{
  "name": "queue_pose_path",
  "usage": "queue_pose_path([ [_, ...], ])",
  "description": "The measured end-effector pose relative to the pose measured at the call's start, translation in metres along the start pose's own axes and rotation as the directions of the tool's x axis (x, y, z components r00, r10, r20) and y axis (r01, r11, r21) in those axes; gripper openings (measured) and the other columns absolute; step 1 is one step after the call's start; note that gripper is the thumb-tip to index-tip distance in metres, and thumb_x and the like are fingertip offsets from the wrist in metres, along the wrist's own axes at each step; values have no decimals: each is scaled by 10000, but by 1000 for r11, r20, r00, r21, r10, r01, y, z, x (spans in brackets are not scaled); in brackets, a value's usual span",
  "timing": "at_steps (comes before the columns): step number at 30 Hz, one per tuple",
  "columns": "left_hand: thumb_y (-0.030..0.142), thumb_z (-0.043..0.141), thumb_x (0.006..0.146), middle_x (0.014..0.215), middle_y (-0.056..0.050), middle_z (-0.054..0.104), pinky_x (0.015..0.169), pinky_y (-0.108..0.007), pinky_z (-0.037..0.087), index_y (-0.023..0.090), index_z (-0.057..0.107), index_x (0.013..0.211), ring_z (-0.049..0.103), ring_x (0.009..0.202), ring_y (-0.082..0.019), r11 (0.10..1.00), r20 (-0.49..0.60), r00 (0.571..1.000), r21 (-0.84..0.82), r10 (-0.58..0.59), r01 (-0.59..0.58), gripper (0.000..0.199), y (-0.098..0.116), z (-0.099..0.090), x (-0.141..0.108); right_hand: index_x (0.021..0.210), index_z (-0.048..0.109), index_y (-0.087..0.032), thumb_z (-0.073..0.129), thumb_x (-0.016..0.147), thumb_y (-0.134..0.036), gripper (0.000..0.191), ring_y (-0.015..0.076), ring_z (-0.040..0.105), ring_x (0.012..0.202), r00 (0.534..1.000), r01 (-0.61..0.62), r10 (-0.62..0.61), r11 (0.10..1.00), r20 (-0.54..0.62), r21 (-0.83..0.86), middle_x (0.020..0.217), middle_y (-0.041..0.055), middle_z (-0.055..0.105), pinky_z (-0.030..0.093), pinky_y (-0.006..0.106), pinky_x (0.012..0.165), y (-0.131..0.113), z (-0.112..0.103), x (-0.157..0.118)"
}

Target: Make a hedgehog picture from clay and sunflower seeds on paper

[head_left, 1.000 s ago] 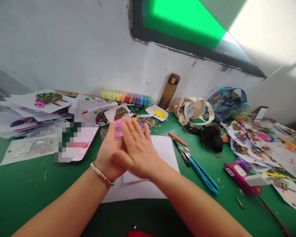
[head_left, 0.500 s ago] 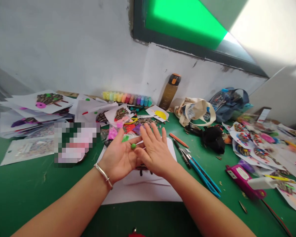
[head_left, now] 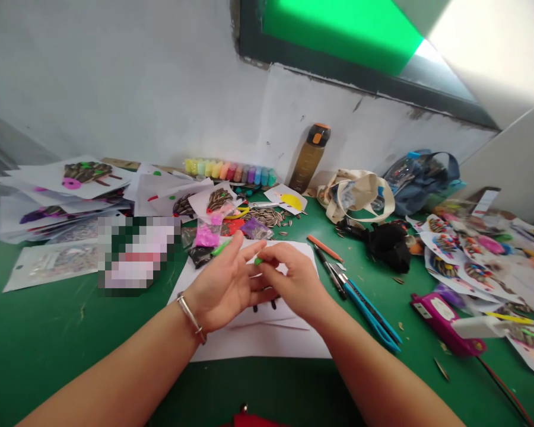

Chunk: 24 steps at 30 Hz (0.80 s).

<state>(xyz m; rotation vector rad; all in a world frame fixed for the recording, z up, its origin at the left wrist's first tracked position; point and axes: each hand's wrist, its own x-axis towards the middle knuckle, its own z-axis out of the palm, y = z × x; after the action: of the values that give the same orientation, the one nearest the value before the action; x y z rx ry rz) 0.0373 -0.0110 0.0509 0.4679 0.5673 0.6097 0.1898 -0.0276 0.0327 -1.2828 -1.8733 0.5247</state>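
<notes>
The right hand's (head_left: 291, 276) thumb and forefinger were pinched together on a small green ball (head_left: 258, 261), which sat at their tips, close to the fingers of the left hand (head_left: 225, 287); whether it touched them could not be told. The left hand was spread loosely, palm turned up, its fingers reaching behind the right one, and a silver bracelet (head_left: 191, 319) circled its wrist. Beneath both hands lay white paper (head_left: 258, 348), with two short dark marks (head_left: 273, 304) showing below the left fingers. Just beyond were a pink packet (head_left: 207, 233), a purple packet (head_left: 257, 228) and a heap of striped seeds (head_left: 273, 217). To the right lay an orange stick (head_left: 326, 248) and a blue tool (head_left: 374, 320) on the green table (head_left: 62, 350). Farther off, a bottle (head_left: 309, 160) leaned against the wall (head_left: 137, 89), and pictures (head_left: 89, 175) were stacked at the left.
</notes>
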Motion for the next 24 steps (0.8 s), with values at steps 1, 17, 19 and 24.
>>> queue_pose_path([
  [1, 594, 394, 903, 1087, -125, 644, 868, -444, 457, 240, 425, 1360, 638, 895, -242, 1000, -31, 999, 25, 12, -11, 579, 2, -1, -1, 896, 659, -220, 530, 826, -134, 170, 148, 590, 793, 999, -43, 44, 998, -26, 49, 845, 4, 656, 477, 278, 724, 3, -5, 1],
  [17, 388, 565, 814, 856, -26, 713, 737, -315, 435, 201, 730, 830, 610, 817, -223, 200, 35, 893, 970, 449, -139, 249, 12, -31, 14, 905, 714, -245, 603, 803, -112, 201, 212, 584, 975, 994, 1, 18, 984, 107, -177, 958, 38, 679, 469, 389, 881, 33, -4, -27],
  [19, 375, 544, 820, 856, -21, 719, 722, -305, 432, 202, 731, 836, 617, 806, -220, 152, 48, 889, 980, 455, -131, 256, 12, -32, 15, 923, 711, -249, 601, 809, -118, 206, 213, 578, 987, 994, 25, -4, 982, 109, -190, 978, 39, 677, 466, 386, 885, 33, -1, -26],
  [24, 354, 508, 828, 845, -15, 723, 703, -298, 429, 213, 728, 796, 622, 797, -218, 100, 58, 894, 989, 444, -114, 263, 11, -32, 17, 952, 718, -260, 577, 836, -138, 220, 218, 558, 1003, 991, 85, -53, 959, 123, -272, 1034, 49, 665, 455, 397, 893, 38, 7, -27],
])
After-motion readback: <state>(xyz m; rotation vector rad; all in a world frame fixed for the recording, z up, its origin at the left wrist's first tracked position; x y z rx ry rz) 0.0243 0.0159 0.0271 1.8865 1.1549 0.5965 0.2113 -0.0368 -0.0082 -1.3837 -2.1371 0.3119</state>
